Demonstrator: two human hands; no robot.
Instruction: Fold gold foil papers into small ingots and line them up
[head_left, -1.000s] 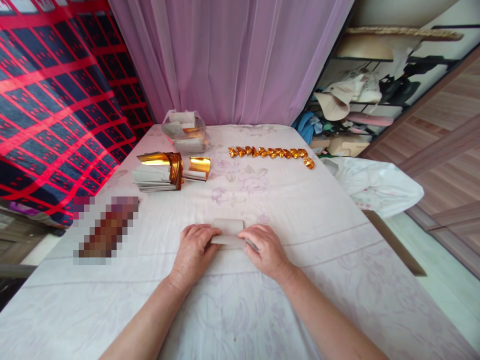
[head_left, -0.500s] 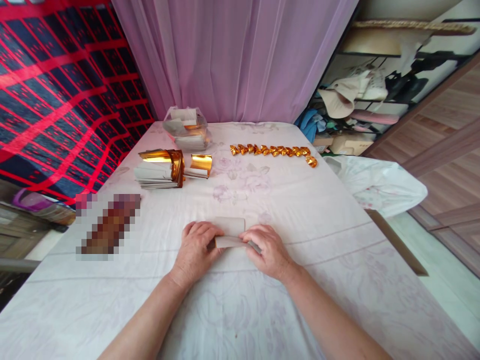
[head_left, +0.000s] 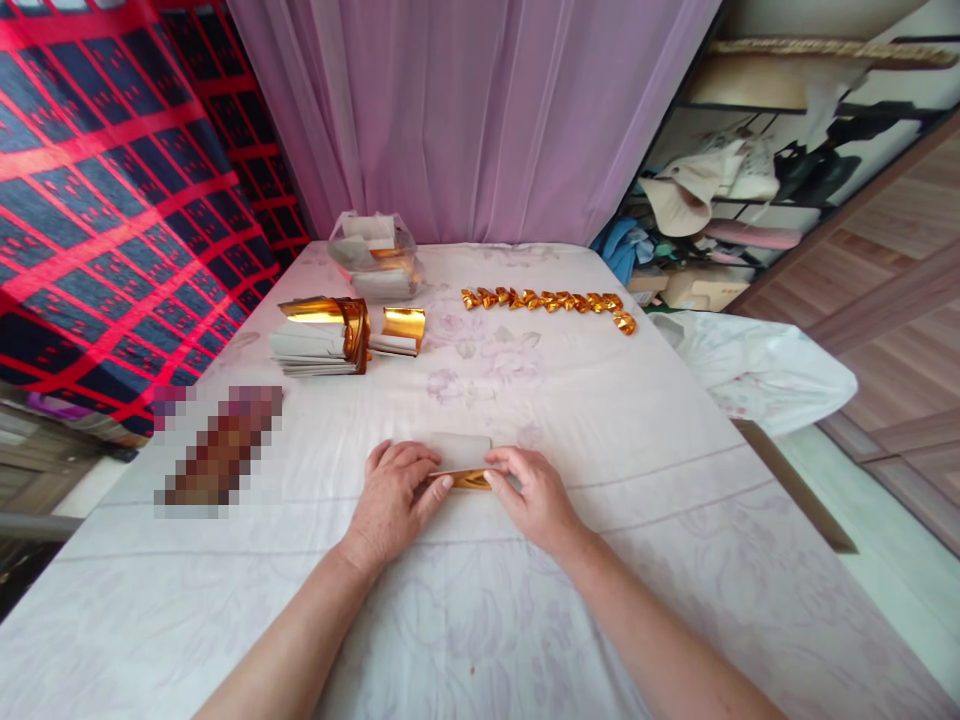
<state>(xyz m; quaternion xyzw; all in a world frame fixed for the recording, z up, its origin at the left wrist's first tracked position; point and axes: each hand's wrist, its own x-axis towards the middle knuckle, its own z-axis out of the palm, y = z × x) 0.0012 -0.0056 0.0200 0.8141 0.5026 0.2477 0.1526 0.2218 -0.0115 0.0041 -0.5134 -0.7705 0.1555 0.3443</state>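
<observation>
Gold-backed paper strip [head_left: 462, 462], flat on my table [head_left: 600, 520], pinched between my fingertips, left hand [head_left: 392, 497] gripping its left end, right hand [head_left: 534, 494] its right, gold edge folded up between thumbs.

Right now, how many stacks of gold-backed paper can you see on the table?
3, possibly more hidden. A large banded stack lies far left, a smaller stack just right of it, and one inside the clear bag near the curtain. One single sheet lies between both hands.
</observation>
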